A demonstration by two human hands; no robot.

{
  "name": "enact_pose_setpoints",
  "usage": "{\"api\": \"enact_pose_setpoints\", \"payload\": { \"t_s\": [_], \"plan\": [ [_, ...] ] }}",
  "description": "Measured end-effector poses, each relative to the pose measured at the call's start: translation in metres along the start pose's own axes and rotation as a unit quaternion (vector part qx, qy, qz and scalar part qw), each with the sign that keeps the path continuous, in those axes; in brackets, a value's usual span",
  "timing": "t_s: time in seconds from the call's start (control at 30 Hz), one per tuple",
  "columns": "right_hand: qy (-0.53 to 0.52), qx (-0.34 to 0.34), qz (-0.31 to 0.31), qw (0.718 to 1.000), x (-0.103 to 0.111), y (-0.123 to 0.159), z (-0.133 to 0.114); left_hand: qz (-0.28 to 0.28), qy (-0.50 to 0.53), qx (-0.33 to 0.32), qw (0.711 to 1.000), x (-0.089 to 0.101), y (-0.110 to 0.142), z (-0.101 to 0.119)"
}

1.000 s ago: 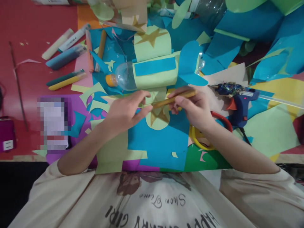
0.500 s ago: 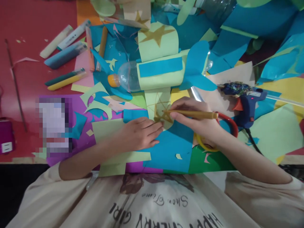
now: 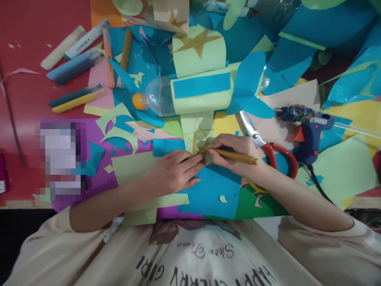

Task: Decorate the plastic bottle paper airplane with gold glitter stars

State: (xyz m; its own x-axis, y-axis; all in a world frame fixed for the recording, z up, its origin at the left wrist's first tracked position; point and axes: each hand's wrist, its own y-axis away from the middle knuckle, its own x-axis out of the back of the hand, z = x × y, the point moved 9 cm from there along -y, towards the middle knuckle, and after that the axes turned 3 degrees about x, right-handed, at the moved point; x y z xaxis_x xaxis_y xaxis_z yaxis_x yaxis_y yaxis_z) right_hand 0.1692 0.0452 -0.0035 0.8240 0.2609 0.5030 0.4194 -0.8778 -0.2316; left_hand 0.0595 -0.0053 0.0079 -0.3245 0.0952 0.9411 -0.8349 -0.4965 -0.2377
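My right hand (image 3: 230, 153) grips a yellow-brown marker (image 3: 235, 155), its tip at the lower paper wing (image 3: 192, 124). A star outline, partly coloured brown, shows on that wing. My left hand (image 3: 181, 169) lies flat with fingers stretched over the wing's lower left edge. The wing belongs to a plastic bottle (image 3: 160, 96) with an orange cap (image 3: 139, 101), wrapped in pale green paper. A blue paper strip (image 3: 202, 85) runs along the wrap, and blue paper fins (image 3: 248, 85) stand at its right end. The upper wing (image 3: 199, 51) carries a filled brown star.
Red-and-yellow-handled scissors (image 3: 270, 153) lie right of my right hand, partly under the forearm. Beyond them is a blue glue gun (image 3: 311, 137) with a cord. Several markers (image 3: 76, 65) lie at upper left. A blurred-out object (image 3: 61, 159) rests on purple paper; paper scraps surround everything.
My right hand has shifted slightly left and down, and the marker now tilts with its rear end lower. More of the scissors shows. My left hand stays on the wing.
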Motion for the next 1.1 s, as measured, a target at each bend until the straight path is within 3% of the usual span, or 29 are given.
{"api": "enact_pose_setpoints", "payload": {
  "t_s": [0.33,0.57,0.77,0.93,1.1],
  "plan": [
    [0.026,0.018,-0.018,0.999,-0.001,0.000,-0.004,-0.012,0.012,0.003,1.000,-0.002,0.002,-0.001],
    [0.052,-0.007,0.019,0.998,0.009,-0.001,-0.001,-0.012,0.010,0.003,1.000,-0.002,0.002,-0.002],
    [0.008,0.020,-0.023,1.000,-0.002,0.001,-0.007,-0.018,0.016,0.004,1.000,-0.003,0.002,-0.002],
    [0.035,-0.047,0.014,0.998,0.010,0.000,0.008,0.006,0.024,-0.001,1.000,0.000,0.001,-0.001],
    [0.039,-0.044,0.043,0.997,0.016,-0.003,0.008,-0.006,0.024,-0.001,1.000,-0.003,0.001,-0.001]
  ]
}}
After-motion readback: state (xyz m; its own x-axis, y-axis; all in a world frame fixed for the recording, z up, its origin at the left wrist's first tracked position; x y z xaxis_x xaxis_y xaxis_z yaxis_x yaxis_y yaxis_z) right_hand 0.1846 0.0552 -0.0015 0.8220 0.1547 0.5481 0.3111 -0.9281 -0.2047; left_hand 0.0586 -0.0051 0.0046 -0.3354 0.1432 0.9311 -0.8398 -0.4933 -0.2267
